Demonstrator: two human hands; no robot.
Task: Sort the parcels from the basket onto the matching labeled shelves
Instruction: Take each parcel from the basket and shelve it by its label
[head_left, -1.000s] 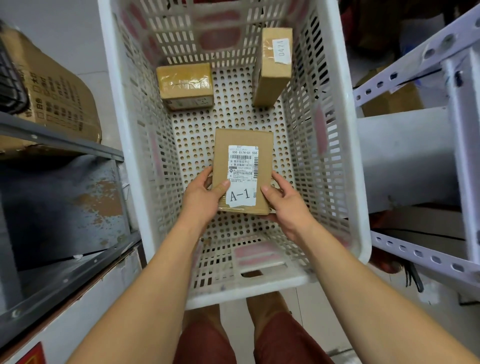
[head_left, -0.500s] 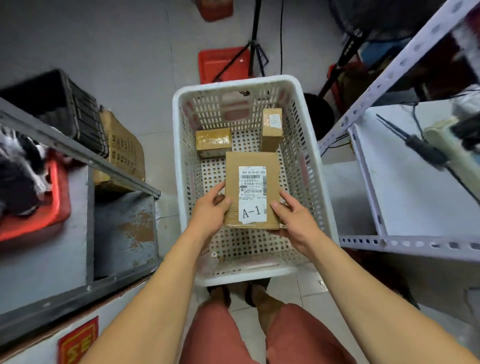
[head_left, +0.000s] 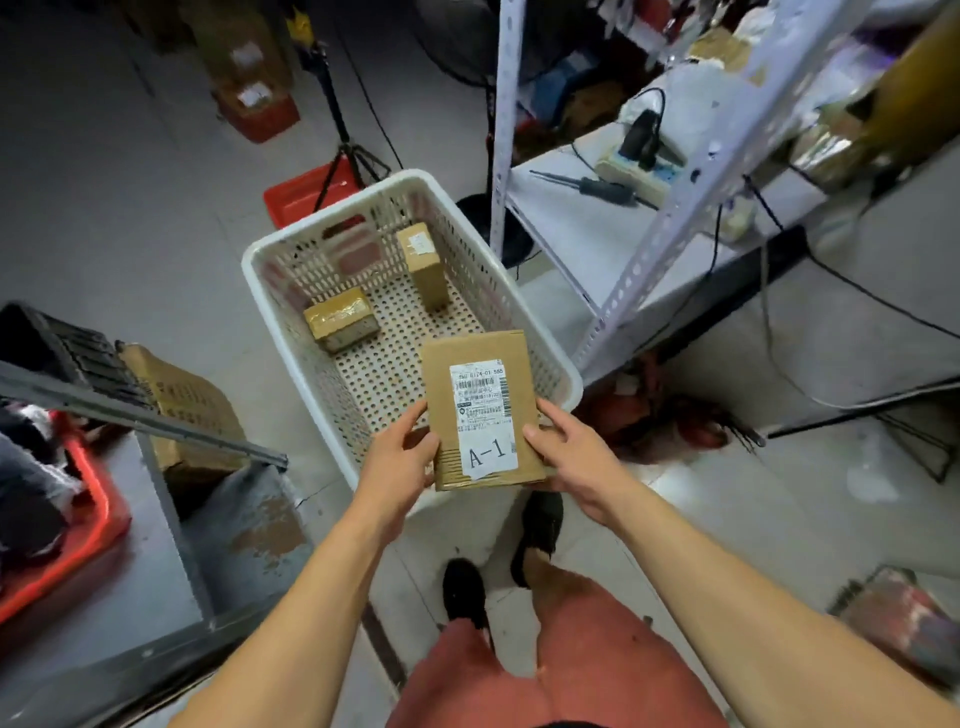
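A flat brown parcel (head_left: 441, 379) with a white shipping label marked "A-1" is held above the near corner of the white perforated basket (head_left: 540, 332). My left hand (head_left: 397, 465) grips its left edge, thumb on top. On the opposite edge, my right hand (head_left: 574, 457) grips it the same way. Two parcels lie in the basket: a tape-wrapped brown parcel (head_left: 340, 319) flat at the far left, and a narrow brown parcel (head_left: 427, 267) standing on edge against the far right wall.
A grey metal rack (head_left: 156, 421) stands at left with a cardboard box (head_left: 182, 400), a black crate and a red tray (head_left: 78, 540). A white slotted-angle shelf (head_left: 670, 218) stands at right with cables and a power strip. A tripod and a red bin sit beyond the basket.
Both hands have lifted the A-1 parcel out of the basket and up toward me. The view has pulled back and swung right, showing more floor and the white shelf.
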